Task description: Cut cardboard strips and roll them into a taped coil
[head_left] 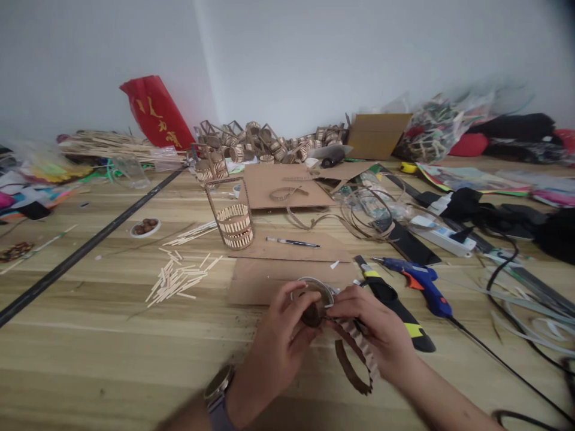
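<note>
Both my hands are close together over the near edge of a cardboard sheet [278, 278]. With curled fingers, my left hand [283, 332] grips a small round piece with a pale rim [317, 281] and a brown inside. A brown corrugated cardboard strip [348, 368] runs from that piece and loops down below my right hand [380, 329]. My right hand pinches the strip against the rim; its fingertips partly hide the contact. Beyond them stands a small stick basket [236, 226] with a tall square handle. A pen [293, 242] lies on the cardboard.
Loose short sticks [177, 278] and a white bowl of brown balls [145, 227] are on the left, near a long dark bar [103, 233]. At right lie a blue glue gun [417, 281], its cord, and a black-yellow tool [413, 329]. Several small baskets [269, 140] crowd the back.
</note>
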Tool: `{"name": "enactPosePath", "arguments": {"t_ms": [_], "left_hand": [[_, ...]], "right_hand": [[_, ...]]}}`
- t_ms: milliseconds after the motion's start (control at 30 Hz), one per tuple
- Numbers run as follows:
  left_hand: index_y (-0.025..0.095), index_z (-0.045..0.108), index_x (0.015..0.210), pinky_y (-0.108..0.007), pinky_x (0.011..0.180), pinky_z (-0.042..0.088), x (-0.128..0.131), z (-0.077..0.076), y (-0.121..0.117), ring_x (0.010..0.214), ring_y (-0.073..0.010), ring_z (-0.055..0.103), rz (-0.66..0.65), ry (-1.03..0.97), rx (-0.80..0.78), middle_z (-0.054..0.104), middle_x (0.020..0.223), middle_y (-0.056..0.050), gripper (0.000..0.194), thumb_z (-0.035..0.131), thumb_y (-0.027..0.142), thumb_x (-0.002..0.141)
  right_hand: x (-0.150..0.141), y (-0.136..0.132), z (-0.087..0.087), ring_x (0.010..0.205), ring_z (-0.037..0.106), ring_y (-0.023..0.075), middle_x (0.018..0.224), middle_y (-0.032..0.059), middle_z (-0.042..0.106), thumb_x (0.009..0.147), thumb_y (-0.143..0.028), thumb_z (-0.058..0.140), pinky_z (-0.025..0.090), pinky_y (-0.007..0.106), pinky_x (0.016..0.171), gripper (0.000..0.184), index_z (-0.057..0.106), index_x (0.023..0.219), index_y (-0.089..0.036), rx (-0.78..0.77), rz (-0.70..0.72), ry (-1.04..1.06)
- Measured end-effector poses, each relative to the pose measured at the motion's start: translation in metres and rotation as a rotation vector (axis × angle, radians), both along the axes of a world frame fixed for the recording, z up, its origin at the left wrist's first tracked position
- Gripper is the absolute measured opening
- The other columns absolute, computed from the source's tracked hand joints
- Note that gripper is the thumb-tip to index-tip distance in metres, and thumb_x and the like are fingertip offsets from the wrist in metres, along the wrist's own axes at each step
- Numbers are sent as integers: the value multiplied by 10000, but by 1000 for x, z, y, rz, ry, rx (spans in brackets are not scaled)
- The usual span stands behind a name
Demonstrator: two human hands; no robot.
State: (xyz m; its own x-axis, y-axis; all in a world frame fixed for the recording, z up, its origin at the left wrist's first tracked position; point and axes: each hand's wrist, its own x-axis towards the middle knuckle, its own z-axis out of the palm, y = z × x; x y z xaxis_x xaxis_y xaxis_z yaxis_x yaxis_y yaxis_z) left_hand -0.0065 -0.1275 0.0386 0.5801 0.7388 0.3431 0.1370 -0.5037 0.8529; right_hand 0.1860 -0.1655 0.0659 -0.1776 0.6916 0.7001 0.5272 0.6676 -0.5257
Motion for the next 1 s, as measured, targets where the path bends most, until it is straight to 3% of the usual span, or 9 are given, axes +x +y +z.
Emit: {"name": "enactPosePath", "arguments": {"t_ms": [333, 500, 567, 733, 800, 867, 1000], "left_hand": [[260, 505, 1316, -404, 1048, 481, 0, 3, 0, 1255, -247, 522, 24, 95, 112, 449, 1381, -110, 396, 540, 157, 935], [242, 504, 1322, -407, 1039, 497, 1, 3, 1, 1220, -240, 555, 15, 129, 179, 440, 1385, -130, 411, 511, 110, 932], [237, 498, 1330, -414, 1035, 502, 0, 2, 1, 1243, -247, 540, 18, 141, 224, 440, 1394, -139, 432, 494, 84, 927], [230, 460, 1377, -484, 1016, 513, 1, -4, 0, 1293, -289, 506, 37, 234, 309, 390, 1472, -166, 516, 450, 33, 900], [226, 453, 1386, -503, 1021, 507, 2, -7, 0, 1320, -303, 482, 55, 263, 337, 373, 1494, -169, 552, 435, 8, 879], [222, 458, 1382, -495, 1022, 510, 3, -11, 2, 1321, -299, 484, 92, 267, 359, 385, 1487, -168, 570, 418, -13, 864], [221, 442, 1393, -496, 997, 529, 5, -17, 4, 1295, -300, 509, 184, 279, 377, 428, 1446, -176, 570, 411, -14, 875]], "right_hand": [[-1, 2, 0, 692, 653, 158, 759, 40, 668, 912, -226, 604, 519, 243, 613, 83, 684, 891, -214, -13, -2, 52], [-3, 7, -6, 675, 620, 155, 725, 21, 641, 860, -224, 669, 500, 250, 612, 33, 662, 828, -227, -86, -22, 82], [-5, 9, -8, 637, 584, 150, 699, 5, 605, 820, -291, 710, 480, 249, 574, 133, 603, 773, -227, -219, -60, 191], [-9, 9, -6, 479, 413, 91, 625, -67, 497, 655, -570, 769, 320, 180, 390, 474, 459, 803, -244, -930, -51, 503], [-10, 9, -6, 482, 396, 87, 633, -67, 494, 623, -626, 756, 288, 169, 378, 516, 467, 805, -240, -1102, -76, 519], [-13, 9, -6, 513, 432, 106, 642, -41, 519, 658, -657, 704, 327, 193, 406, 491, 502, 772, -224, -1069, -101, 456], [-20, 9, -12, 560, 479, 148, 589, 3, 537, 815, -618, 524, 398, 263, 520, 455, 510, 613, -210, -740, -148, 198]]}}
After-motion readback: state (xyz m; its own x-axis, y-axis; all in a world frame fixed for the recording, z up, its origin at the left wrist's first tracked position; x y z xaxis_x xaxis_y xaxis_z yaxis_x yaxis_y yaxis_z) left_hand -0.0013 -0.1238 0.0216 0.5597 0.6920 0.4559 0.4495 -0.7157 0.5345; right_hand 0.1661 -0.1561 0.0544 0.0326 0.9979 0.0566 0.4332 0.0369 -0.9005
